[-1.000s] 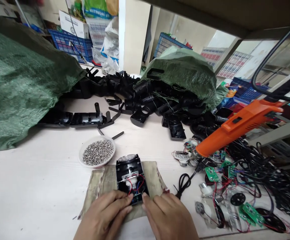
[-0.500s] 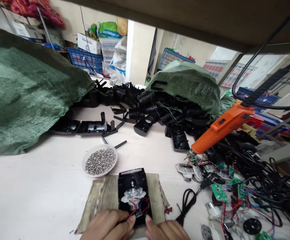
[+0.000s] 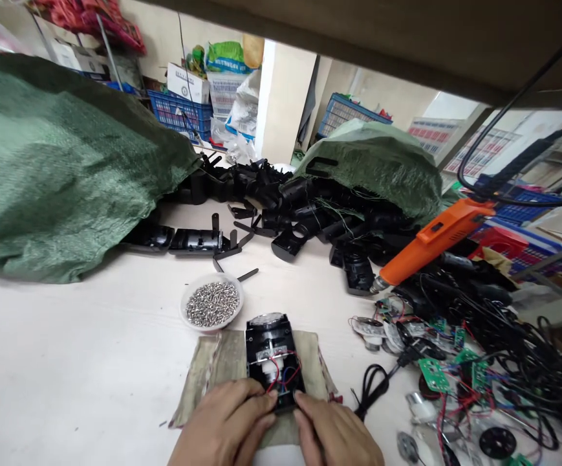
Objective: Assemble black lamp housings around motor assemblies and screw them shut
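A black plastic housing (image 3: 256, 353) lies open side up on a folded khaki cloth (image 3: 220, 362). Inside it are a white motor (image 3: 271, 370), red and blue wires and, by the near end, a bit of circuit board. A round clear part (image 3: 268, 320) sits at its far end. My left hand (image 3: 229, 417) is closed on the near left corner, thumb and fingertips against the edge. My right hand (image 3: 334, 424) grips the near right corner the same way. The fingertips partly hide the near end.
A bowl of small screws (image 3: 213, 303) stands beyond the cloth. An orange electric screwdriver (image 3: 431, 243) hangs at right above wired motors and green circuit boards (image 3: 434, 375). Black housings (image 3: 290, 243) pile up between green sacks (image 3: 67, 168). A black cord (image 3: 372, 388) lies right of the cloth.
The motor with its clear part, tilted up before, now lies down in the housing, the clear round part at the far end. Both hands remain at the near corners. The view has shifted slightly.
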A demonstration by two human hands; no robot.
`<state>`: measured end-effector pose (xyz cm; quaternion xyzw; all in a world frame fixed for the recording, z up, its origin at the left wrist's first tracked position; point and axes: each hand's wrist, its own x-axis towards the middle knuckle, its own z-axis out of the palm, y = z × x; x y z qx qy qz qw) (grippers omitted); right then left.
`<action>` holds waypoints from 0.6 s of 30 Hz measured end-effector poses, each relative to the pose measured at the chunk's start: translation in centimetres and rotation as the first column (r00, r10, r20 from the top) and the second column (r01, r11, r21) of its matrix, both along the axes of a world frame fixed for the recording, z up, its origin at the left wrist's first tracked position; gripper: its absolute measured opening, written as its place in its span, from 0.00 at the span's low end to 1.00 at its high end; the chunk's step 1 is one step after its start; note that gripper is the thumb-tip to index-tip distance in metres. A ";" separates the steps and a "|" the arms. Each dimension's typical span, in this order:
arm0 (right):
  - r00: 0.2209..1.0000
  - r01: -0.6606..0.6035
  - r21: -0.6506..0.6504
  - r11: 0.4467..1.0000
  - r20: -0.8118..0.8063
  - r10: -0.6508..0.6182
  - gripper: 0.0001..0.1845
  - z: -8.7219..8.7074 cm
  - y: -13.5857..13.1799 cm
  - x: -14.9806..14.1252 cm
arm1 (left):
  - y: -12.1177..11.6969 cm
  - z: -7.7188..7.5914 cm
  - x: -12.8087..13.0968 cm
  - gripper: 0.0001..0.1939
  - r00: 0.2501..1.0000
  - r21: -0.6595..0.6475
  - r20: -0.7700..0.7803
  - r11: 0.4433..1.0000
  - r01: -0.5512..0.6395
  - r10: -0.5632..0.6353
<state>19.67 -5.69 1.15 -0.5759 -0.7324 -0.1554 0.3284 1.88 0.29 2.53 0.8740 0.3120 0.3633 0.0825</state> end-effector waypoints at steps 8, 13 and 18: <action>0.995 -0.033 -0.151 0.988 -0.097 0.019 0.11 0.6 -0.8 -0.2 | -0.9 -0.8 -0.6 0.12 0.999 -0.166 -0.025 0.986 -0.027 0.024; 0.996 -0.054 -0.238 0.970 -0.085 0.035 0.13 1.5 -0.7 0.2 | -0.7 -0.7 -0.6 0.15 1.000 -0.093 -0.021 0.995 -0.024 0.022; 0.992 -0.130 -0.398 0.908 -0.060 0.116 0.14 3.3 0.1 1.2 | 0.0 -0.4 -0.6 0.17 0.999 -0.022 -0.047 1.000 -0.022 0.021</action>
